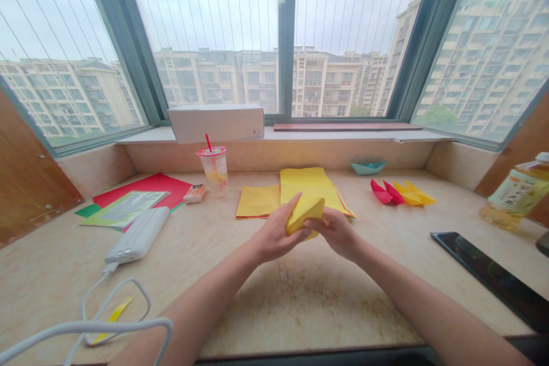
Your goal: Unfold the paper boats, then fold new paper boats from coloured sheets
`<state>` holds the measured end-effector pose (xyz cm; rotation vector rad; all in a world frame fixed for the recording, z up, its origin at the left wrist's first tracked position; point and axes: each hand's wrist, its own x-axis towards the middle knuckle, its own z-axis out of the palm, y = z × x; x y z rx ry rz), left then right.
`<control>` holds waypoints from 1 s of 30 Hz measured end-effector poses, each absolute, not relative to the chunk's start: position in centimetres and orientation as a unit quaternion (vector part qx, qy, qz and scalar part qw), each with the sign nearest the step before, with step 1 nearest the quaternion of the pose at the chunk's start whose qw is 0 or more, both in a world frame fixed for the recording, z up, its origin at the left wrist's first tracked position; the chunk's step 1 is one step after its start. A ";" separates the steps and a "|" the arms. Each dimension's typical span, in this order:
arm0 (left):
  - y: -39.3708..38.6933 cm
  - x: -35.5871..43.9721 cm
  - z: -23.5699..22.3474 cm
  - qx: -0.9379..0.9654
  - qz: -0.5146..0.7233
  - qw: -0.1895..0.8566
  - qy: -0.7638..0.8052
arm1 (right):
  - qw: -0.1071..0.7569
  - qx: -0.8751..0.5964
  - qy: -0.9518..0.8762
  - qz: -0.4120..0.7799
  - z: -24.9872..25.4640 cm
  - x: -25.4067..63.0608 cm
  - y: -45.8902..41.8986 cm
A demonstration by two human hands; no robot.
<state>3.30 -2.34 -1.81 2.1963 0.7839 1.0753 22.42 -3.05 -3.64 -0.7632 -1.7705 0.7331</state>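
My left hand (pixel 274 234) and my right hand (pixel 337 233) hold a folded piece of yellow paper (pixel 304 213) between them, above the marble counter (pixel 274 291). Its folded shape is pinched at both sides, and my fingers hide part of it. Just beyond my hands lies a larger sheet of yellow paper (pixel 311 186) with red showing along its lower right edge. To its left sits a smaller stack of darker yellow paper (pixel 257 201).
Folded paper shapes in teal (pixel 368 167), red (pixel 386 193) and yellow (pixel 412 194) stand at the back right. A plastic cup with a red straw (pixel 213 168), red card (pixel 146 190), a power bank (pixel 137 234) with white cable (pixel 103 309), a dark phone (pixel 489 274) and a bottle (pixel 517 194) surround my hands.
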 end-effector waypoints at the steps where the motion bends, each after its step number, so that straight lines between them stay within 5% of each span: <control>1: -2.4 3.3 -1.8 0.822 0.395 0.287 0.293 | 0.515 -0.317 -0.741 0.292 -3.5 22.5 -3.1; 7: -2.7 3.6 -2.1 0.795 0.307 0.427 0.302 | 0.516 -0.338 -0.736 0.279 -3.3 22.6 -3.2; 12: -2.2 4.4 -2.5 0.692 0.354 0.560 0.286 | 0.554 -0.375 -0.692 0.272 -3.4 22.5 -2.8; 25: -1.9 4.7 -2.1 0.654 0.454 0.528 0.296 | 0.525 -0.407 -0.666 0.338 -3.7 22.9 -2.0; 30: -2.0 4.6 -1.7 0.654 0.449 0.542 0.277 | 0.447 -0.405 -0.705 0.373 -3.4 22.6 -2.6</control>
